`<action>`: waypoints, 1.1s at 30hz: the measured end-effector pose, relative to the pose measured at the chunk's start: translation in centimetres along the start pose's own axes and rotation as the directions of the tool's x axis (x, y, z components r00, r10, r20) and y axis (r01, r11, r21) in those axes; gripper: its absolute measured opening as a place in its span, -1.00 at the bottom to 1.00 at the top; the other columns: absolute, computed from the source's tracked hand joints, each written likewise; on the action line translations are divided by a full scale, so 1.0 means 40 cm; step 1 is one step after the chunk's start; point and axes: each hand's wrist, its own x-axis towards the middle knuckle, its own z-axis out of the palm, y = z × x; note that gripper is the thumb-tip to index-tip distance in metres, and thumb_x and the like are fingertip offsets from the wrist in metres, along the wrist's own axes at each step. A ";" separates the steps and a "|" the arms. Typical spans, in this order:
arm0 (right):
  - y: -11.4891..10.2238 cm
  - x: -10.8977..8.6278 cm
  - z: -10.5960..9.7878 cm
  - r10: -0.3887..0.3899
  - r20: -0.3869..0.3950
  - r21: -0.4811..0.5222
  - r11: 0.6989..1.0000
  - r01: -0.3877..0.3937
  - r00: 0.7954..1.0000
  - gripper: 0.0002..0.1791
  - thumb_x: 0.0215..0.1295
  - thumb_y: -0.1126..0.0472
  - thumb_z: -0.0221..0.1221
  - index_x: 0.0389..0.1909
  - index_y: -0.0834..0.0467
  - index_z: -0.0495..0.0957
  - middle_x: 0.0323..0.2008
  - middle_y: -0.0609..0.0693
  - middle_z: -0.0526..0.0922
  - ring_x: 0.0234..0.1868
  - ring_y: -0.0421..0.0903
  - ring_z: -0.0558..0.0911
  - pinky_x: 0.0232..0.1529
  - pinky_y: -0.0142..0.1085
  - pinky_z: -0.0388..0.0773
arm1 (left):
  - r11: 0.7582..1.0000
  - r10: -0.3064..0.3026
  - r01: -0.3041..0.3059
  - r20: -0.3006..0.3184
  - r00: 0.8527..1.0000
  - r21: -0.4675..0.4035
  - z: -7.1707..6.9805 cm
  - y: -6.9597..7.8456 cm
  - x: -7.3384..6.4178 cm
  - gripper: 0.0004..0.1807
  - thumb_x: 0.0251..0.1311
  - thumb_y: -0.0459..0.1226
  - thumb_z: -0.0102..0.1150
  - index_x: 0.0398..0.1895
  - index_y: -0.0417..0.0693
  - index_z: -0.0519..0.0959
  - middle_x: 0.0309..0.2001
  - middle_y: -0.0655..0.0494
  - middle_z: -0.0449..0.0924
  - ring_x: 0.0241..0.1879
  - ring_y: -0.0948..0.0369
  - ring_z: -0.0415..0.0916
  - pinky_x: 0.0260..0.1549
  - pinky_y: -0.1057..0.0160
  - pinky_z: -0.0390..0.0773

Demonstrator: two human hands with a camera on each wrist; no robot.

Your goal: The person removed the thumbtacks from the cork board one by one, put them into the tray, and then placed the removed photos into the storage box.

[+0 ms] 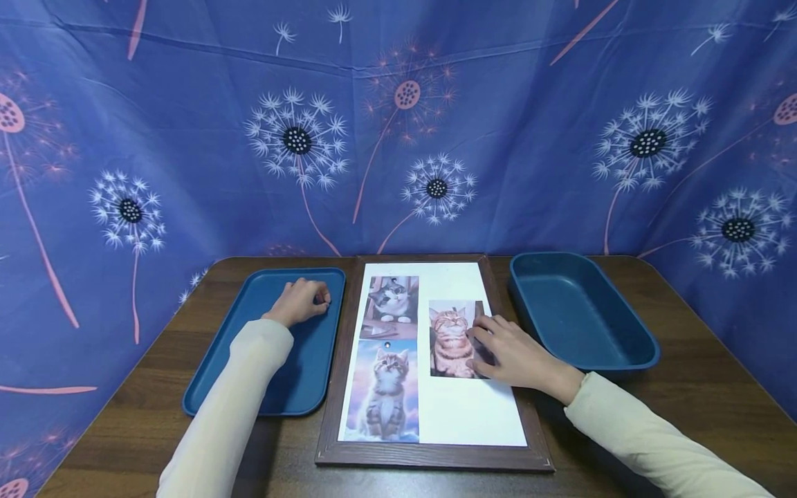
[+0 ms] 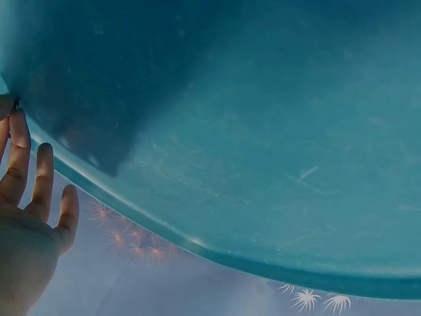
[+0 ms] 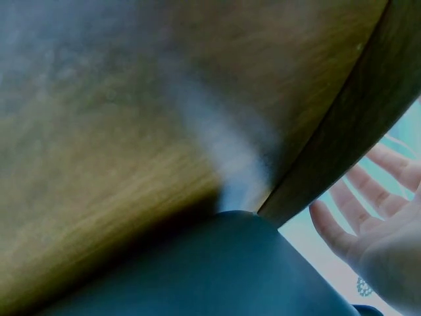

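Note:
My right hand rests its spread fingers on the right edge of an orange cat picture, which lies on a white board in a brown frame. On the board's left side are a grey-and-white cat picture and, below it, a kitten picture, each with a small round stud near its top. Over a flat blue tray, my left hand has thumb and index finger together. Between those fingertips the left wrist view shows a small dark piece, mostly hidden.
A deep blue bin stands right of the framed board, close to my right forearm. The tray lies along the frame's left side. Behind the wooden table hangs a blue dandelion-print cloth.

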 end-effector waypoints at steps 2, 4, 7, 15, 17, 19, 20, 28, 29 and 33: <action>0.000 0.001 0.001 0.005 0.003 0.000 1.000 -0.005 1.000 -0.50 0.01 -0.01 0.26 -0.06 0.20 0.54 -0.07 0.08 0.52 -0.17 -0.04 0.47 -0.21 -0.13 0.47 | 1.000 -0.001 0.001 -0.001 1.000 -0.004 0.003 -0.001 0.001 -0.96 0.10 -0.23 0.20 -0.39 0.03 0.56 -0.38 0.13 0.58 -0.28 0.13 0.43 -0.16 -0.01 0.25; -0.001 0.001 0.002 0.009 0.005 -0.002 1.000 -0.009 1.000 -0.50 0.01 -0.01 0.26 -0.06 0.20 0.54 -0.06 0.09 0.52 -0.16 -0.04 0.47 -0.19 -0.13 0.47 | 1.000 0.001 -0.001 -0.003 1.000 -0.008 0.004 -0.003 0.001 -0.95 0.10 -0.23 0.20 -0.38 0.02 0.56 -0.38 0.13 0.58 -0.28 0.13 0.43 -0.16 -0.01 0.25; -0.001 0.001 0.000 0.009 0.009 0.000 1.000 -0.009 1.000 -0.49 0.02 -0.01 0.26 -0.05 0.20 0.54 -0.05 0.10 0.52 -0.17 -0.03 0.47 -0.20 -0.12 0.47 | 1.000 -0.004 0.004 -0.004 1.000 -0.008 0.004 -0.004 0.000 -0.95 0.10 -0.23 0.20 -0.38 0.03 0.56 -0.38 0.13 0.59 -0.27 0.12 0.43 -0.17 0.00 0.25; -0.001 -0.001 -0.002 0.009 0.011 0.006 1.000 -0.009 1.000 -0.50 0.03 -0.01 0.25 -0.05 0.20 0.53 -0.05 0.10 0.51 -0.18 -0.05 0.45 -0.22 -0.14 0.46 | 1.000 -0.008 0.008 -0.008 1.000 0.006 -0.004 -0.001 -0.004 -0.91 0.09 -0.22 0.21 -0.33 0.01 0.57 -0.35 0.11 0.59 -0.25 0.10 0.43 -0.17 -0.02 0.28; -0.001 0.000 -0.001 0.008 0.009 0.002 1.000 -0.008 1.000 -0.50 0.03 -0.01 0.25 -0.05 0.20 0.53 -0.05 0.10 0.51 -0.20 -0.06 0.45 -0.24 -0.16 0.45 | 1.000 -0.009 0.009 -0.009 1.000 0.011 -0.005 -0.001 -0.004 -0.90 0.09 -0.21 0.22 -0.33 0.02 0.57 -0.35 0.11 0.59 -0.24 0.10 0.43 -0.17 -0.03 0.28; -0.001 0.000 -0.001 0.006 0.007 0.001 1.000 -0.006 1.000 -0.50 0.02 -0.01 0.25 -0.05 0.20 0.54 -0.05 0.10 0.51 -0.19 -0.05 0.45 -0.24 -0.15 0.45 | 1.000 -0.007 0.007 -0.008 1.000 0.016 -0.009 0.000 -0.005 -0.90 0.09 -0.21 0.22 -0.33 0.02 0.57 -0.36 0.11 0.58 -0.24 0.09 0.43 -0.17 -0.04 0.27; -0.002 0.000 -0.001 0.006 0.007 0.001 1.000 -0.006 1.000 -0.50 0.02 -0.01 0.25 -0.05 0.20 0.54 -0.05 0.10 0.52 -0.18 -0.04 0.45 -0.24 -0.15 0.45 | 1.000 -0.010 0.010 -0.007 1.000 0.021 -0.009 0.001 -0.004 -0.90 0.09 -0.20 0.22 -0.33 0.02 0.57 -0.36 0.12 0.57 -0.23 0.09 0.43 -0.17 -0.03 0.27; -0.001 0.000 -0.001 0.008 0.002 0.000 1.000 -0.008 1.000 -0.50 0.03 -0.02 0.25 -0.06 0.21 0.54 -0.05 0.12 0.52 -0.19 -0.03 0.46 -0.24 -0.14 0.46 | 0.999 0.009 -0.008 -0.026 1.000 0.044 -0.018 0.009 0.003 -0.82 0.08 -0.16 0.22 -0.26 0.01 0.57 -0.30 0.10 0.57 -0.18 0.05 0.41 -0.15 -0.03 0.27; 0.000 0.000 -0.001 0.008 0.002 -0.002 1.000 -0.008 1.000 -0.50 0.03 -0.02 0.24 -0.06 0.21 0.54 -0.05 0.12 0.52 -0.18 -0.03 0.46 -0.24 -0.14 0.46 | 0.999 0.013 -0.011 -0.029 0.999 0.046 -0.020 0.011 0.004 -0.82 0.08 -0.16 0.22 -0.26 0.00 0.57 -0.29 0.09 0.57 -0.17 0.05 0.40 -0.15 -0.04 0.27; 0.001 0.000 0.002 0.004 0.002 0.000 1.000 -0.004 1.000 -0.50 0.03 -0.02 0.24 -0.06 0.20 0.54 -0.04 0.12 0.52 -0.17 -0.03 0.46 -0.23 -0.14 0.46 | 0.999 0.026 -0.024 -0.044 0.999 0.042 -0.023 0.020 0.006 -0.79 0.08 -0.16 0.22 -0.22 -0.01 0.57 -0.25 0.07 0.58 -0.14 0.03 0.40 -0.11 -0.06 0.28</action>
